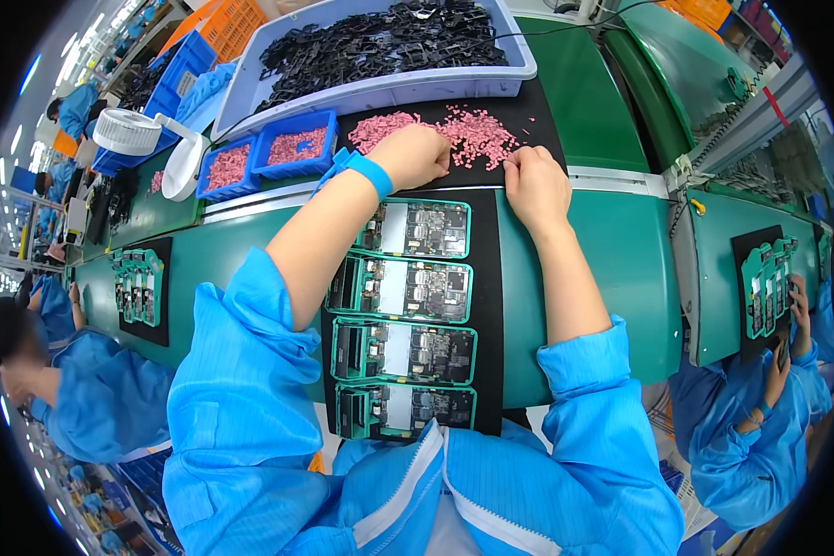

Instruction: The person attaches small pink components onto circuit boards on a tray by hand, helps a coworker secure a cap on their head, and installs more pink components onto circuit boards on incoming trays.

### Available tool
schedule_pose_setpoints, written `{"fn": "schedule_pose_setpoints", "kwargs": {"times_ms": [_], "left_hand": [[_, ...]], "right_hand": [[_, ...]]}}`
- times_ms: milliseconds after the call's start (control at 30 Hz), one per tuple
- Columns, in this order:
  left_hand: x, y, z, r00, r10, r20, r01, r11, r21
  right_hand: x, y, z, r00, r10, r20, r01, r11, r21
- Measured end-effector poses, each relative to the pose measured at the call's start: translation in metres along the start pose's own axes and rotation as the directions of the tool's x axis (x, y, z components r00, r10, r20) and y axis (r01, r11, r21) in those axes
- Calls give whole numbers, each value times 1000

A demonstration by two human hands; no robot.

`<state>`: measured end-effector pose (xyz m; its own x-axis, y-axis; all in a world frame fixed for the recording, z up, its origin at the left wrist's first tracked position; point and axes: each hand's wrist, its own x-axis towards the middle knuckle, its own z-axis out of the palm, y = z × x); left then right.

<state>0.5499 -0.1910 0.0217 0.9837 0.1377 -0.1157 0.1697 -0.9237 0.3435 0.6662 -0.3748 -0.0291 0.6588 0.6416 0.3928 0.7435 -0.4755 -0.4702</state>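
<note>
Green-framed circuit boards [408, 315] lie in a column on a black mat just below the fingers, within easy reach. Both the left hand [415, 155] and right hand [535, 185] curl fingertips down, pinching at pink pellets [473, 132] scattered on dark matting; beyond, a grey bin [380, 88] holds black parts.

Large grey tub [491, 79] of black plastic parts at the bench's far edge; two small blue bins [292, 148] of pink pieces to its left; white tape dispenser [128, 132] beside them; green conveyor belt [621, 259]; co-workers in blue smocks at lower left [93, 389] and right [760, 426]; orange crate [222, 23] beyond.
</note>
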Motion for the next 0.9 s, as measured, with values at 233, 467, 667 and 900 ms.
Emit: {"fn": "schedule_pose_setpoints", "kwargs": {"times_ms": [233,467,667,900], "left_hand": [[3,8,4,998,-54,-12,55,994,99],[-14,16,-3,999,-26,-48,29,998,62],[-51,37,-12,996,59,-64,-60,998,-13],[-59,35,11,973,146,-177,-116,979,170]], "right_hand": [[-3,-4,-1,999,-46,-1,46,998,-53],[-21,-19,-11,989,-117,89,101,981,163],[-41,-30,-18,959,-149,240,131,987,87],[-39,-31,-24,935,-203,292,189,979,74]]}}
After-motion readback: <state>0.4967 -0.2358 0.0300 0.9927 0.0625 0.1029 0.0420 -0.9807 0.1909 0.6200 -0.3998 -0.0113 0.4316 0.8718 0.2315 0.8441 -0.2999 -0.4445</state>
